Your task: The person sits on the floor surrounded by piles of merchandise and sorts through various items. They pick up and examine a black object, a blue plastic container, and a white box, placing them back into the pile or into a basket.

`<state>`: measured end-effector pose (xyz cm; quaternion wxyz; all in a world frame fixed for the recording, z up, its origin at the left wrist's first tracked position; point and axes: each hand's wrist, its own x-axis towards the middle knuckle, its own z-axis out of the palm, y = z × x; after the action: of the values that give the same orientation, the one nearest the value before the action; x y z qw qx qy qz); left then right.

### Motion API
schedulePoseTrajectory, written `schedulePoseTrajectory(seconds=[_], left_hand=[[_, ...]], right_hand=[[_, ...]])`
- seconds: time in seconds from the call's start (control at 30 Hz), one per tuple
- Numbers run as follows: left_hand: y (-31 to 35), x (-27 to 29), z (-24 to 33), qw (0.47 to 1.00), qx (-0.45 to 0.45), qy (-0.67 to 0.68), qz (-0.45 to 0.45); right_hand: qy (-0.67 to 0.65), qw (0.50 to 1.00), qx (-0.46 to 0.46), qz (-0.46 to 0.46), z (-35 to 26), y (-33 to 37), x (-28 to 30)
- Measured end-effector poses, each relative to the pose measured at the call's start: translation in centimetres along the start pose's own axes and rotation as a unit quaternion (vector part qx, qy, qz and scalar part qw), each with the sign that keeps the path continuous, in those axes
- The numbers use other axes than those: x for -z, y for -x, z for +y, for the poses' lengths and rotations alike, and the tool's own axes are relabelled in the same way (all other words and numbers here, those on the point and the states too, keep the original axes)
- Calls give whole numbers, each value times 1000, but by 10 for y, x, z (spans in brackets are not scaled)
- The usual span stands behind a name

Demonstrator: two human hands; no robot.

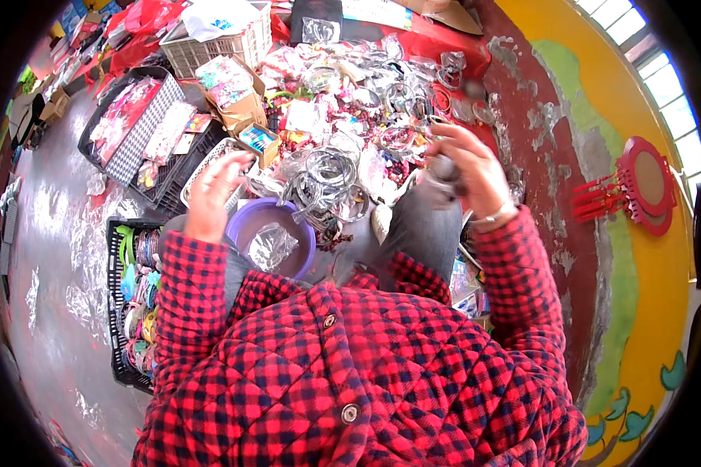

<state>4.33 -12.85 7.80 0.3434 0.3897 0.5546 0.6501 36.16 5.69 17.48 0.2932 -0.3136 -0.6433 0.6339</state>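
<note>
My left hand (214, 194) is raised beside the white basket (191, 183) and above the rim of the purple basin (237, 222); its fingers are slightly bent and apart, with nothing visible in them. A crumpled clear plastic bag (273, 246) lies inside the basin. Over my right knee, my right hand (473, 167) grips a small greyish, shiny thing (442, 173), too blurred to name. Between my hands, clear-wrapped ring-shaped pieces (331, 171) lie at the near edge of a large heap of small bagged trinkets (358, 101).
A black crate (117, 311) of colourful hair bands stands at my left. Beyond it are a houndstooth-patterned box (136, 136), a cardboard box (241, 113) and a grey plastic crate (245, 47). To the right runs a peeling painted wall (545, 156) with a red decoration (646, 187).
</note>
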Motion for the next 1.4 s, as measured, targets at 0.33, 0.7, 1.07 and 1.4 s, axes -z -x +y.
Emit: schedulePoseTrajectory(seconds=[0.33, 0.7, 1.07, 1.4], left_hand=[[-7, -75, -31, 934, 176, 306, -61], [-28, -25, -105, 891, 324, 300, 109], [-50, -30, -133, 841, 422, 288, 175], [-64, -34, -155, 817, 474, 268, 189]], right_hand=[[-124, 976, 108, -146, 106, -80, -148], [571, 812, -73, 97, 171, -239, 134], [635, 727, -245, -93, 389, -285, 142], [757, 635, -127, -88, 449, -286, 154]])
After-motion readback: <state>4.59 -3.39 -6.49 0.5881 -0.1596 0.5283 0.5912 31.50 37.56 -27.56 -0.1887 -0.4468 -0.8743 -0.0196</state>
